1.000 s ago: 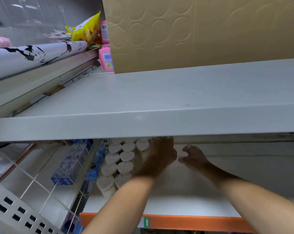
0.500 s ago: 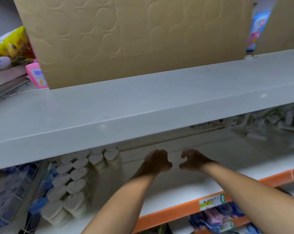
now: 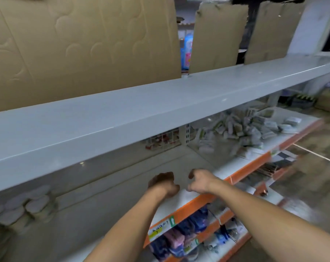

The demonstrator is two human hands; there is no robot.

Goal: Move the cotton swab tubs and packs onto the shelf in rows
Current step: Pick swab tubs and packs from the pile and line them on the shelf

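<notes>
**Empty hands, blurred view: watch the reach to the loose pile**

Both your hands are over the bare middle of the shelf (image 3: pixel 111 203), just inside its orange front edge (image 3: pixel 202 203). Your left hand (image 3: pixel 165 183) and right hand (image 3: pixel 199 181) have their fingers loosely curled and hold nothing. The tubs already set in rows (image 3: pixel 26 208) stand at the far left of this shelf, touching one another. The loose pile of packs and tubs (image 3: pixel 255 127) lies well to your right, past the clear divider (image 3: pixel 204 159).

The risks from here, as I judge them:
- The view is smeared, so a reach made now may land badly and scatter the pile toward the front edge and the floor.
- The divider is nearly invisible; your right hand could strike it on the way across.
- The upper shelf (image 3: pixel 160 106) overhangs low, so a lifted wrist may catch it.
- Carrying too many at once invites drops, and sliding new tubs in hard could topple the packed rows.
</notes>
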